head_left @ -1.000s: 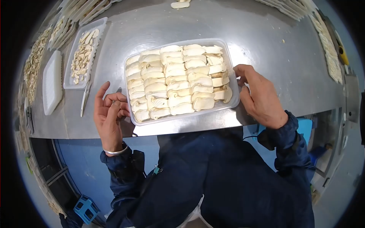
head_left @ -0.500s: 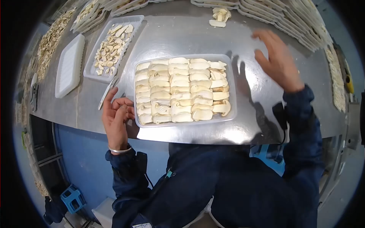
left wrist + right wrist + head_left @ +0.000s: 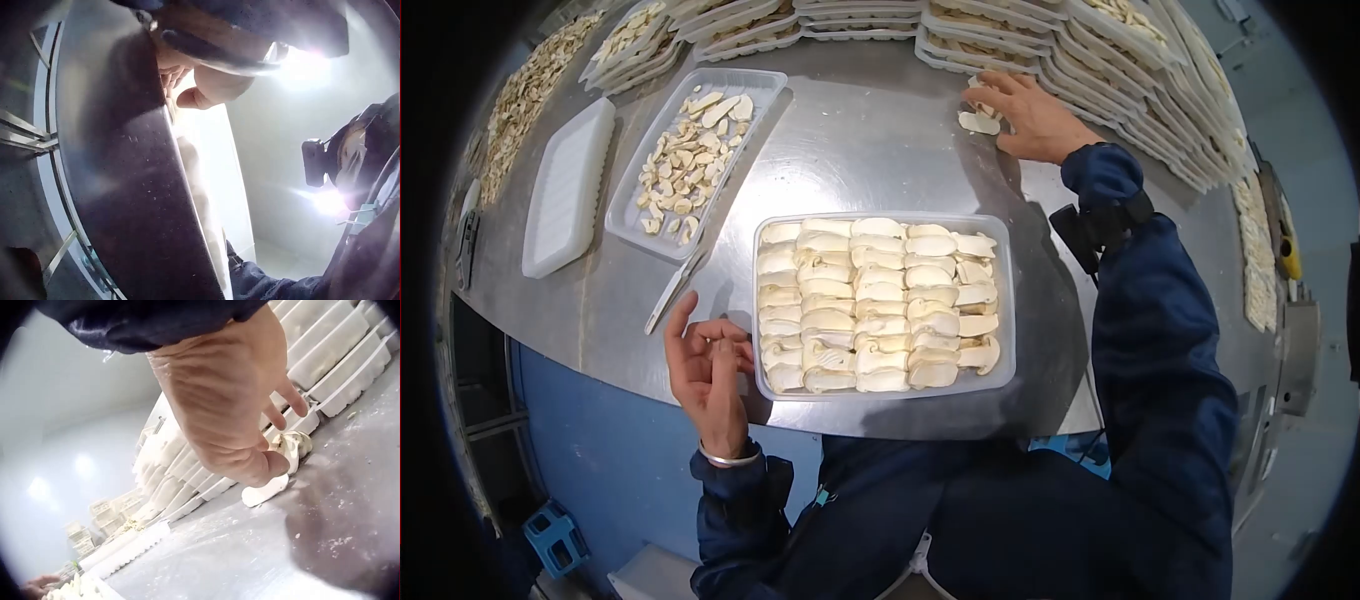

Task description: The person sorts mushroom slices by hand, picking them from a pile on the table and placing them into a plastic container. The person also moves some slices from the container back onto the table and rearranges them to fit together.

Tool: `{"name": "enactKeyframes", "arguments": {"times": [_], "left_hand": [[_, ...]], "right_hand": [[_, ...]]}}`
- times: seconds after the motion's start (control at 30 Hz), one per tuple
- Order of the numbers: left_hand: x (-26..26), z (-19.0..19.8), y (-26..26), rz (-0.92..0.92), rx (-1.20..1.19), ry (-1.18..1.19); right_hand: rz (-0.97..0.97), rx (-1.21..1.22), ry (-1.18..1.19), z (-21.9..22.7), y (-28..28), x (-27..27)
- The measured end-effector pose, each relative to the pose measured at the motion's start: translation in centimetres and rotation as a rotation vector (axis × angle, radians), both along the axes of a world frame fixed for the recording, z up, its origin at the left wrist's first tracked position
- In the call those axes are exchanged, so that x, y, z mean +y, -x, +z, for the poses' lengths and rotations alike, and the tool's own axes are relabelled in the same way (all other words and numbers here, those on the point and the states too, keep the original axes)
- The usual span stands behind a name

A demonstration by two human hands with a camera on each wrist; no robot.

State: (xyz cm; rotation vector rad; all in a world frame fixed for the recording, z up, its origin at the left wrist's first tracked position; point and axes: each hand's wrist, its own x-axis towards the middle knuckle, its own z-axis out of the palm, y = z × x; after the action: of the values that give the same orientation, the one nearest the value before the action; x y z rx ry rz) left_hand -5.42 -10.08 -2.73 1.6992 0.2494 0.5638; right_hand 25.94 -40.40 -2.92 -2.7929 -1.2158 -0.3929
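Observation:
A clear plastic tray [image 3: 1006, 300] filled with overlapping rows of pale mushroom slices lies near the table's front edge. Beside its left wall is the left hand [image 3: 712, 375], palm turned up and fingers loosely bent, holding nothing; in the left wrist view the left hand [image 3: 215, 84] is partly hidden by its cuff. At the back of the table the right hand [image 3: 1037, 118] reaches over a few loose mushroom slices [image 3: 978, 123]. In the right wrist view the thumb of the right hand [image 3: 225, 400] is at the loose slices [image 3: 265, 491], fingers spread; whether they are touched is unclear.
Stacked filled trays [image 3: 980, 50] line the back and right. On the left are a tray of small mushroom pieces [image 3: 622, 205], an upturned white tray [image 3: 570, 190], a thin white-handled tool [image 3: 668, 296] and a heap of slices [image 3: 530, 95]. The table edge runs in front.
The right hand has left the filled tray's right side and moved to the loose slices at the back. The left hand stays beside the tray. The head view has shifted, showing more of the back.

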Motion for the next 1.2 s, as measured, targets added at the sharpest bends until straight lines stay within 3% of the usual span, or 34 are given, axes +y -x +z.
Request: {"name": "enactKeyframes", "arguments": {"times": [0.2, 0.33, 0.5, 0.63, 0.73, 0.93, 1.1, 1.2], "left_hand": [[0.0, -0.5, 0.1, 0.004, -0.047, 0.004], [-0.1, -0.7, 0.0, 0.011, -0.048, -0.024], [-0.3, -0.7, -0.1, 0.027, -0.048, -0.047], [-0.4, -0.7, -0.1, 0.032, -0.063, -0.033], [-0.5, -0.6, -0.2, 0.044, -0.061, -0.019], [0.0, -1.0, -0.2, 0.021, -0.075, -0.011], [-0.2, -0.9, -0.2, 0.026, -0.082, -0.004], [-0.3, -0.9, -0.3, 0.039, -0.073, -0.028]], "right_hand": [[0.063, 0.046, -0.077, 1.1, 1.8, -0.5], [0.033, 0.147, -0.205, 0.8, 4.6, -4.1], [-0.254, 0.065, -0.371, 3.7, 5.8, -7.1], [0.036, -0.057, -0.236, 2.1, 1.4, -4.9], [0.075, 0.098, -0.158, 1.9, 0.0, -1.6], [0.097, -0.05, -0.105, 0.1, -2.5, -0.5], [0.145, 0.177, -0.108, 1.7, -0.1, -4.2], [0.091, 0.243, -0.306, 2.8, 2.4, -8.4]]}}
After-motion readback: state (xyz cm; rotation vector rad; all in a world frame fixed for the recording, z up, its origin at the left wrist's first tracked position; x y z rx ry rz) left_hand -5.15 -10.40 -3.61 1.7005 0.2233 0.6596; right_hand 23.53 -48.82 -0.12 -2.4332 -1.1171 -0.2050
